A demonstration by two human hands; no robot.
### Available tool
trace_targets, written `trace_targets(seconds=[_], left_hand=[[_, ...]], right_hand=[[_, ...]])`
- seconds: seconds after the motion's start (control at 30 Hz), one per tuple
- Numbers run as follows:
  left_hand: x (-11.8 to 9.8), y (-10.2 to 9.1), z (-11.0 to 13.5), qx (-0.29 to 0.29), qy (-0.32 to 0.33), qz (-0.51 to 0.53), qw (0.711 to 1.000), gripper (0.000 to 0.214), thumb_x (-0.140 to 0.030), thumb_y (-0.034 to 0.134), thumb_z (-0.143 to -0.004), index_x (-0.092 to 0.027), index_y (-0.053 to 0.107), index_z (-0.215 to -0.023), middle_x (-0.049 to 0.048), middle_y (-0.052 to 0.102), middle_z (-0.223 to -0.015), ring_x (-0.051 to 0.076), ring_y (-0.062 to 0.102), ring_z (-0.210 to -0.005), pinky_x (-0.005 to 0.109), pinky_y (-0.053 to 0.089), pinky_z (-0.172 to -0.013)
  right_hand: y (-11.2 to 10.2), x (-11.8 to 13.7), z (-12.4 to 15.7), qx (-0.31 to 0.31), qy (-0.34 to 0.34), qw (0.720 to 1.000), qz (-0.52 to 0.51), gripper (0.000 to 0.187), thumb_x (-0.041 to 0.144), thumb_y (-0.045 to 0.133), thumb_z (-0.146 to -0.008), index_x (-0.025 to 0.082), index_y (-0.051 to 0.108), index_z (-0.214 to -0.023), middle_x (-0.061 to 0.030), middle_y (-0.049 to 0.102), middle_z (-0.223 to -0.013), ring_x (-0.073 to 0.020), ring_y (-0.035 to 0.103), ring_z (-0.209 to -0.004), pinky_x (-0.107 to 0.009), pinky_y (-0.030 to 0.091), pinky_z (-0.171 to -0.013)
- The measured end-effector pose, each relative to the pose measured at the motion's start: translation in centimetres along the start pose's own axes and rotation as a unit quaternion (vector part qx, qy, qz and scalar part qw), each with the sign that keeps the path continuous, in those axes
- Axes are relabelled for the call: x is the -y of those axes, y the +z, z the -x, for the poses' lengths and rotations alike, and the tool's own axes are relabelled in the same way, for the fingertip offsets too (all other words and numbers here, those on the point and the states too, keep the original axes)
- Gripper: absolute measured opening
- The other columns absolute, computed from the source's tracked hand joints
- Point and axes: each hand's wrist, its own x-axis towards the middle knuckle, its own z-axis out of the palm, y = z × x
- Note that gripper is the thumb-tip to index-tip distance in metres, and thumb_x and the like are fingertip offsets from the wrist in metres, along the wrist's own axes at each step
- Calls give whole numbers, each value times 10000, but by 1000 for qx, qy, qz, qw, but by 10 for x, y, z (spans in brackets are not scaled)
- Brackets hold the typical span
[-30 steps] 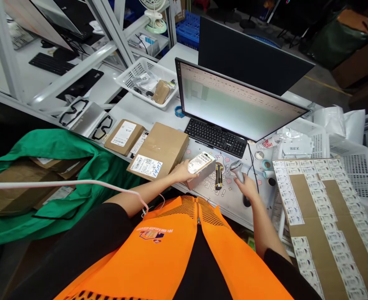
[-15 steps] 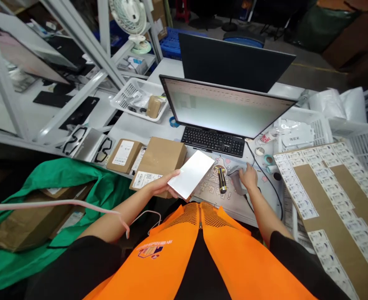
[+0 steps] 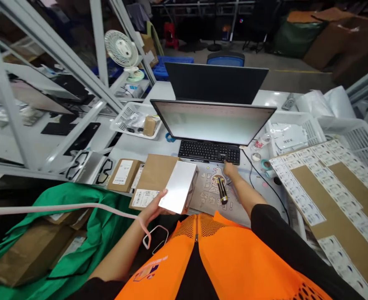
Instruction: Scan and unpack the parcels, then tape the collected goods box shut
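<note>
My left hand (image 3: 153, 209) is closed on the near end of a flat white box (image 3: 179, 191), held tilted just above the desk's front edge, plain side up. My right hand (image 3: 230, 170) reaches forward with nothing in it, fingers stretched to the near right corner of the black keyboard (image 3: 210, 151). A yellow and black utility knife (image 3: 222, 190) lies on the printed desk mat between the box and my right forearm. A large brown parcel (image 3: 154, 177) with a white label lies under and behind the white box.
A lit monitor (image 3: 213, 123) stands behind the keyboard. A small labelled brown parcel (image 3: 123, 174) lies at left, a green bag (image 3: 87, 208) of parcels below it. A white basket (image 3: 134, 121) sits far left, cardboard with label sheets (image 3: 327, 187) at right, tape rolls (image 3: 267, 164) nearby.
My left hand lifted the white box off the desk, turned its label side down and drew it nearer. My right hand left the scanner and moved to the keyboard.
</note>
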Motion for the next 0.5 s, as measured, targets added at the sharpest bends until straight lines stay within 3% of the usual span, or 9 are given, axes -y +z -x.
trace_targets(seconds=[0.1, 0.2, 0.27, 0.4, 0.5], left_hand=[[12, 14, -4, 30, 6, 30, 999, 648, -530, 572, -1033, -81, 577, -1500, 217, 791, -1131, 333, 795, -840, 406, 672, -593], [22, 24, -9, 48, 26, 52, 997, 645, -530, 553, -1041, -96, 551, -1519, 216, 776, -1195, 336, 797, -927, 383, 678, -608], [28, 27, -13, 67, 37, 49, 996, 644, -534, 558, -1039, -83, 563, -1499, 224, 771, -1197, 337, 794, -927, 387, 680, -611], [36, 30, -19, 70, 52, 36, 995, 643, -553, 623, -1014, -94, 592, -1463, 215, 771, -1148, 330, 789, -876, 410, 681, -608], [38, 33, -25, 66, 68, 22, 995, 643, -551, 653, -1002, -116, 591, -1471, 197, 772, -1145, 327, 786, -898, 414, 681, -619]], right_hand=[[-3, 13, -12, 22, 11, 999, 27, 622, 238, 655, -1030, 120, 499, -1620, -278, 703, -1362, -351, 687, -1307, -454, 511, -1096], [-11, 22, -18, 46, 13, 998, 39, 777, 192, 697, -972, 185, 411, -1695, -240, 719, -1376, -342, 705, -1294, -435, 527, -1073], [-18, 27, -17, 46, 6, 998, 40, 778, 171, 693, -955, 181, 429, -1687, -224, 727, -1374, -325, 706, -1291, -413, 528, -1073], [-24, 32, 6, -5, -59, 998, 4, 662, 187, 592, -998, 184, 485, -1650, -163, 731, -1392, -257, 691, -1291, -341, 500, -1108], [-16, 26, 43, -22, -93, 986, -136, 588, 261, 553, -1015, 131, 546, -1588, -115, 799, -1113, -245, 750, -1085, -363, 559, -1037]])
